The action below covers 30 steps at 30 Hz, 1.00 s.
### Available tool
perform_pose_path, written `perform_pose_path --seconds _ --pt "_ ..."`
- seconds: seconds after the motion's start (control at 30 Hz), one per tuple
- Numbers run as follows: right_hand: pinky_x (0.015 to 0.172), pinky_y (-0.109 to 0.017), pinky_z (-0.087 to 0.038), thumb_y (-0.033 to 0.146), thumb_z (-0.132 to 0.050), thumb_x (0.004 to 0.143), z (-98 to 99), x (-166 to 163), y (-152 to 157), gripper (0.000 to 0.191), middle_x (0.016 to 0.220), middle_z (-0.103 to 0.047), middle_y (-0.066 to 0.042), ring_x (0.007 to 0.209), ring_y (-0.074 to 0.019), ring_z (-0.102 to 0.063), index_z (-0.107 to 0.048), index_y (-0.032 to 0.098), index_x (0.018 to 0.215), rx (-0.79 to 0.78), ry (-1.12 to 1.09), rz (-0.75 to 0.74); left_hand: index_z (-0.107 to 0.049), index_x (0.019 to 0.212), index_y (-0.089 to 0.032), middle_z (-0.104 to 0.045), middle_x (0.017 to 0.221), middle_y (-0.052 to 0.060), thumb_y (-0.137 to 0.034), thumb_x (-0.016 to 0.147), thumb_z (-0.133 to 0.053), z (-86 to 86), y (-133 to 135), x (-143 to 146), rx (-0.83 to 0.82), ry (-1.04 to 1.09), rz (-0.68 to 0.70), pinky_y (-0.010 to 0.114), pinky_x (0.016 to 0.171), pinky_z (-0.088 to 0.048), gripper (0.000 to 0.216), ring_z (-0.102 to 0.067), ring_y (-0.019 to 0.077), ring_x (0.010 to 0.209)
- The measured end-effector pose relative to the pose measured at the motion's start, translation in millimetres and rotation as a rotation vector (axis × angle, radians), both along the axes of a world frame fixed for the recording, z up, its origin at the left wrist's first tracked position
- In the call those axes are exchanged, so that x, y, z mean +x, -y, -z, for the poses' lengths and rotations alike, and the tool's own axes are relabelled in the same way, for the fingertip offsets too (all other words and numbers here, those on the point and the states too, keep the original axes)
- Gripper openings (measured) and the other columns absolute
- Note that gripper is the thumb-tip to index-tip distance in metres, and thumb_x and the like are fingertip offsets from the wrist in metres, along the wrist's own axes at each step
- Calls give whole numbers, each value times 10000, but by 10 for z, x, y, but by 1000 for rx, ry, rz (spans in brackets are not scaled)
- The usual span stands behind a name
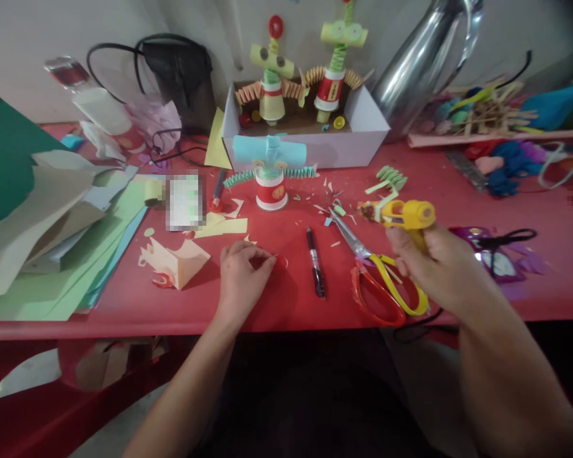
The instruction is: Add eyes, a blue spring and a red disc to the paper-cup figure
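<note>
My right hand (pixel 432 264) is closed round the grip of a yellow glue gun (pixel 403 215), whose nozzle points left above the red table (pixel 286 299). My left hand (pixel 242 273) rests on the table with its fingertips pinched on a small red paper ring (pixel 281 261). Between the hands lie a black pen (pixel 315 262) and scissors (pixel 379 283) with red and yellow handles. Behind them stands a paper figure (pixel 270 175) with a light blue head, green folded arms and a red-and-white cup body.
A white box (pixel 363 130) at the back holds two more paper figures. Stacked coloured paper sheets (pixel 52 254) cover the left side, with a folded peach piece (pixel 174 261) near my left hand. A metal jug (pixel 420 60), craft sticks and yarn sit at the right.
</note>
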State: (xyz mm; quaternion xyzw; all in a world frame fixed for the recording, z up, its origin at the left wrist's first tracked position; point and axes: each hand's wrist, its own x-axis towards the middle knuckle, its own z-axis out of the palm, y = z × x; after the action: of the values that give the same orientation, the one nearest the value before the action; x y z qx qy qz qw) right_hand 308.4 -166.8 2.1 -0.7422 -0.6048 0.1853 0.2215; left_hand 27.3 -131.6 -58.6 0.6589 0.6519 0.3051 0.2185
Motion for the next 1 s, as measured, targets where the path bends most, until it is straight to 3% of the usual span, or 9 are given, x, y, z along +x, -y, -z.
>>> perform_pose_path --seconds 0.17,0.37,0.5,0.63,0.7,0.77,0.83,0.9,1.0 --pt "611 -347 -348 569 -410 962 109 221 -165 427 892 -682 -162 752 -295 -634 -556 177 1046 -66 351 94 -680 747 -203 -695 874 42 -259 781 -721 30 -16 -25 30 -5 26 449 982 -391 77 -601 241 962" --pt "585 -339 -336 448 -383 1002 326 291 -286 382 1038 -636 -234 769 -282 -654 -494 103 1124 -110 625 12 -699 924 -198 -665 1002 65 -296 899 -560 80 10 -202 38 207 -14 391 898 -474 172 -626 218 952" --pt "606 -340 -404 414 -416 989 447 308 -299 380 1079 -605 -220 787 -283 -661 -478 88 1174 -107 670 5 -716 1017 -192 -625 1075 103 -296 795 -706 56 84 -137 55 -21 65 461 996 -428 246 -566 284 1065" --pt "773 -459 -479 334 -472 951 484 282 -264 394 1150 -582 -280 1026 -389 -611 -519 49 1219 36 665 -20 -703 1030 -197 -604 1104 121 -229 786 -708 62 85 -16 88 -135 134 486 1012 -399 246 -515 315 1135" --pt "871 -548 -457 286 -499 927 435 151 -230 385 1268 -535 -295 1164 -435 -527 -542 66 1240 164 656 -35 -688 974 -199 -616 1076 109 -181 776 -702 64 64 9 80 -138 164 481 1001 -394 200 -522 310 1120" --pt "956 -582 -420 247 -503 919 359 -96 -201 356 1324 -523 -249 1221 -415 -488 -563 112 1243 290 558 -111 -656 904 -199 -635 1028 89 -142 765 -695 57 48 15 76 -126 185 469 976 -395 155 -544 292 1059" --pt "1031 -529 -402 236 -499 930 298 -429 -196 318 1251 -593 -169 1200 -338 -520 -583 169 1230 342 352 -350 -621 863 -199 -655 977 68 -118 767 -681 44 42 14 77 -100 203 453 949 -397 139 -560 268 980" --pt "1037 -479 -414 239 -535 924 284 -768 -225 277 1196 -640 -114 1144 -294 -552 -610 202 1188 243 168 -574 -605 856 -200 -669 940 54 -106 772 -670 38 48 14 76 -71 215 441 930 -399 142 -563 257 943" --pt "989 -452 -434 194 -622 869 340 -1122 -307 152 1071 -680 -99 1058 -277 -571 -649 185 1018 79 42 -634 -601 857 -202 -672 907 49 -84 757 -660 53 72 15 66 -38 213 433 904 -406 166 -561 262 941"
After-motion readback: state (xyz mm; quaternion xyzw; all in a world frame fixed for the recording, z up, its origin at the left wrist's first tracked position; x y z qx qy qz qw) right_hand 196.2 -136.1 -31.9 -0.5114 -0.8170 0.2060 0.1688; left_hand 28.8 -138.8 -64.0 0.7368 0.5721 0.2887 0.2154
